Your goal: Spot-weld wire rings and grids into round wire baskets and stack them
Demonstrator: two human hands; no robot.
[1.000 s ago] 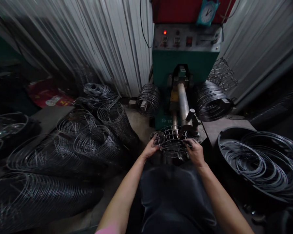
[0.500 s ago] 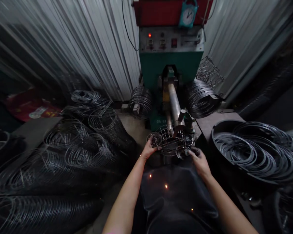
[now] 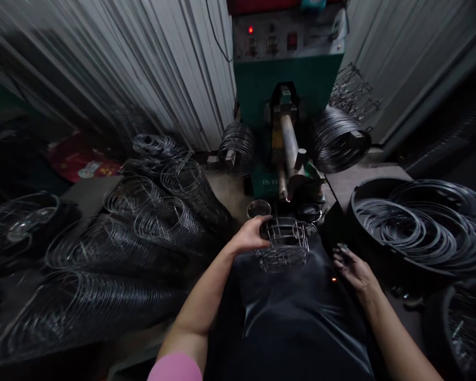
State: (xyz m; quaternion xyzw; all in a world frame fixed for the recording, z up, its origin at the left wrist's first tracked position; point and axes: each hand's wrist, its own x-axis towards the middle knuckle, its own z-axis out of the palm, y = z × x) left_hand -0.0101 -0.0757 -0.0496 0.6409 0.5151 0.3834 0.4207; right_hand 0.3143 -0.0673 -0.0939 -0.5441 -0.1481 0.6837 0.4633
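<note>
My left hand (image 3: 254,234) is closed on the rim of a round wire basket (image 3: 287,246), fingers over its left side. The basket is held over a dark apron (image 3: 289,301) on my lap, in front of the welding machine's lower electrode (image 3: 283,185). Right of the basket and apart from it is my right hand (image 3: 353,267), palm turned up and fingers curled. Something small and dark shows at its fingertips; I cannot make out what. Two round metal rings, a left one (image 3: 258,208) and a right one (image 3: 310,212), sit below the machine's arm (image 3: 289,140).
The green machine (image 3: 285,71) has a lit red lamp. Wire coils (image 3: 238,148) flank it. Stacked wire rings (image 3: 170,233) fill the left side. A black tub (image 3: 357,211) of wire hoops (image 3: 412,227) stands at right. A spark (image 3: 333,279) glows near my right hand.
The basket has come away from the machine's electrodes toward my lap, in my left hand. My right hand has left the basket area and moved right. The camera has tilted down.
</note>
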